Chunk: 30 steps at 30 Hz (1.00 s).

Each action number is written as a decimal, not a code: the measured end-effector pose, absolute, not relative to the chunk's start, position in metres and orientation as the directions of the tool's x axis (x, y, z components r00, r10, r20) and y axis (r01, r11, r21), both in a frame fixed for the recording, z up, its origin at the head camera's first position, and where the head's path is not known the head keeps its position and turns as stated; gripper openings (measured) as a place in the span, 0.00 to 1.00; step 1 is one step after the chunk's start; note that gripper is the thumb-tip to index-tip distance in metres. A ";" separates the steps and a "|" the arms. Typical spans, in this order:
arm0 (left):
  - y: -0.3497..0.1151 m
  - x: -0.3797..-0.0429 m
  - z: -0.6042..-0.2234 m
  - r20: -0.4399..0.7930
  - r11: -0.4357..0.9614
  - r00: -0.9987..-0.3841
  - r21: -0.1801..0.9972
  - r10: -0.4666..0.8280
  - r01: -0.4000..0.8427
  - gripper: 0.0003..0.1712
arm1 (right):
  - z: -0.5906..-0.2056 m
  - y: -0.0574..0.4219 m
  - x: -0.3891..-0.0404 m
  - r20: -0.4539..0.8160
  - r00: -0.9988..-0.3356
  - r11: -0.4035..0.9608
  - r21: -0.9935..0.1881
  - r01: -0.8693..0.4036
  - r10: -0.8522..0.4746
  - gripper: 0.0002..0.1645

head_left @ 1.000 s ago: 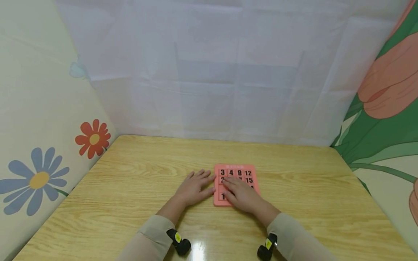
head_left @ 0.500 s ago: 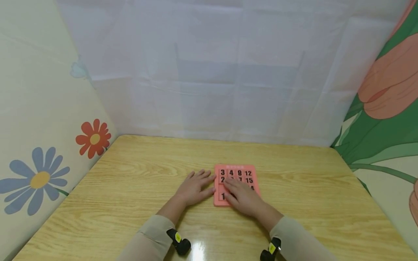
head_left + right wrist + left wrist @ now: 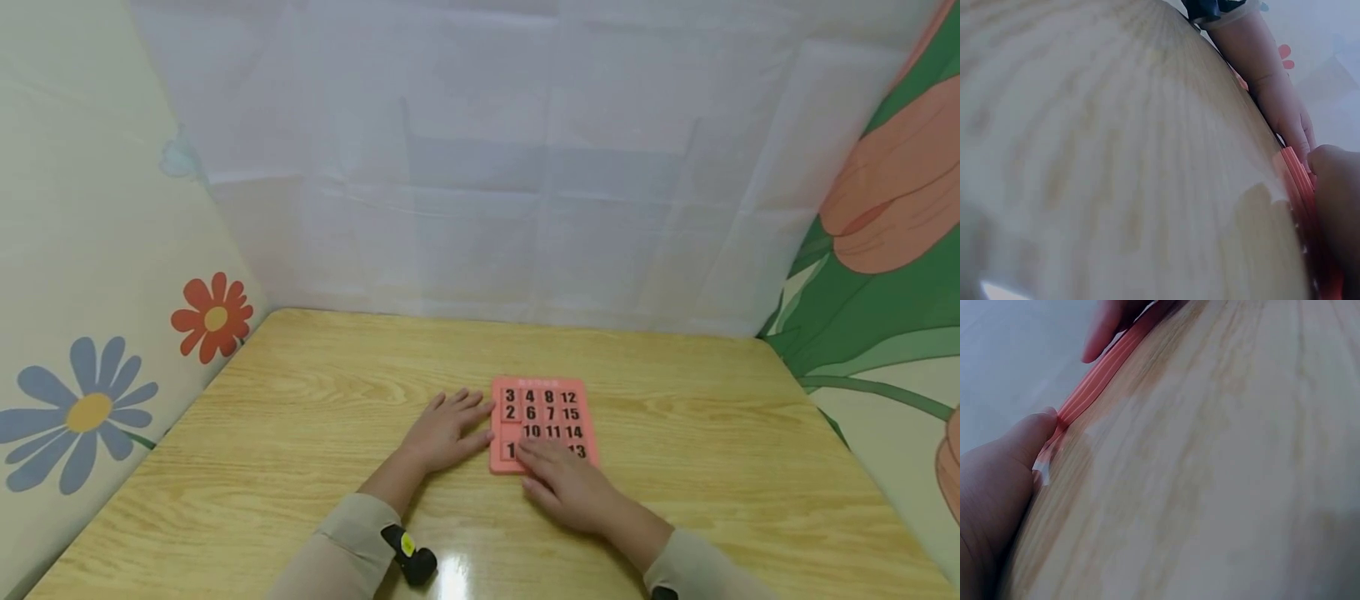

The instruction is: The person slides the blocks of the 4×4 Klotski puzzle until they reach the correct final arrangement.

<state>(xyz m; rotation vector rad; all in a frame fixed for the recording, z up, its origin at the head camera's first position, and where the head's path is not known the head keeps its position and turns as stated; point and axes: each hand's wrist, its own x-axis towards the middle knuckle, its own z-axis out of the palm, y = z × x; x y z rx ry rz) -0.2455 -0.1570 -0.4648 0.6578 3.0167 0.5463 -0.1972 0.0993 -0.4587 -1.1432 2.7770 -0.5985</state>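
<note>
A pink number slide puzzle (image 3: 497, 462) lies flat on the wooden table, its tiles printed with black numbers. Its top row reads 3, 4, 8, 12, and the second row 2, 6, 7, 15. A gap shows at the left of the third row, beside 10, 11 and 14. My left hand (image 3: 442, 432) rests by the puzzle's left side, fingers extended, the thumb touching its edge (image 3: 1100, 378) in the left wrist view. Fingertips of my right hand (image 3: 573, 487) lie over the bottom row between tiles 1 and 13, hiding the numbers there.
The wooden table (image 3: 315, 375) reaches back to a white cloth backdrop (image 3: 480, 208). Flower-printed panels (image 3: 60, 250) stand at left and right. A black wrist-worn device (image 3: 412, 554) sits at the left cuff.
My right hand has drawn back toward me and slightly right, from the middle rows to the bottom row. Tiles 6, 7, 10 and 11 are now uncovered. The left hand stays put.
</note>
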 end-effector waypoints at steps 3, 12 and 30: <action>-0.158 -0.245 -0.465 0.067 0.851 -0.912 0.338 0.404 0.401 0.34 | -0.459 0.100 -0.193 0.063 -0.703 0.632 -0.386 -0.672 -0.708 0.31; -0.159 -0.243 -0.466 0.058 0.851 -0.913 0.342 0.404 0.399 0.35 | -0.461 0.099 -0.191 0.080 -0.682 0.616 -0.365 -0.699 -0.727 0.31; -0.158 -0.245 -0.465 0.063 0.850 -0.910 0.338 0.409 0.405 0.34 | -0.457 0.094 -0.201 0.052 -0.717 0.653 -0.370 -0.660 -0.695 0.31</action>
